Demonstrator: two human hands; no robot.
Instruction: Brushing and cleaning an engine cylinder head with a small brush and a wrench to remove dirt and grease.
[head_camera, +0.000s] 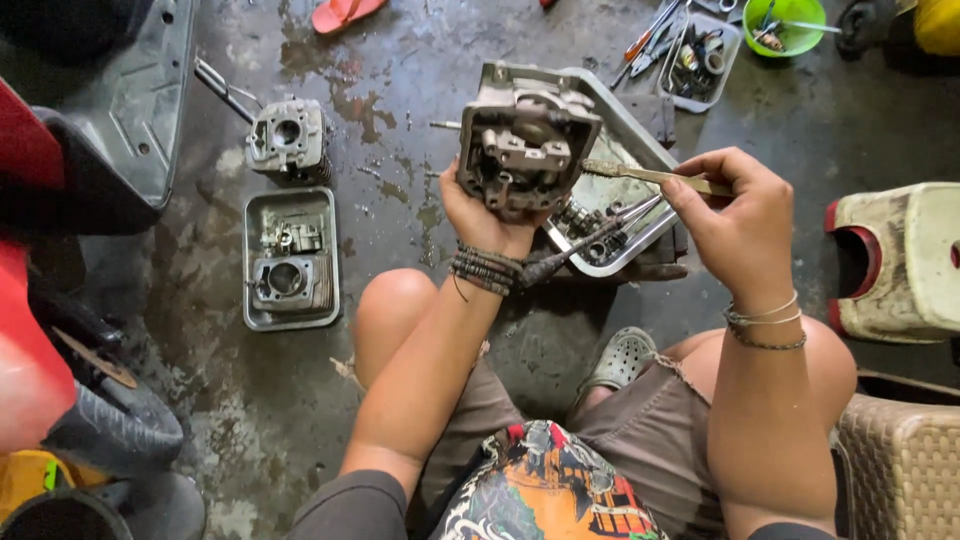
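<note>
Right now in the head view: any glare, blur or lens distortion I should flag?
Head view: soft, even light and weak shadows; dull sheen on the wet grey concrete floor. The grey metal engine head in the left hand and the worn toothbrush in the right hand are sharp. Edges bow slightly, and the red panel at the left edge looks soft.

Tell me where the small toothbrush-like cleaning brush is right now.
In the head view, the pale-handled cleaning brush is pinched in the right hand, right of centre, its bristle end touching the grey metal engine cylinder head held up by the left hand.
</note>
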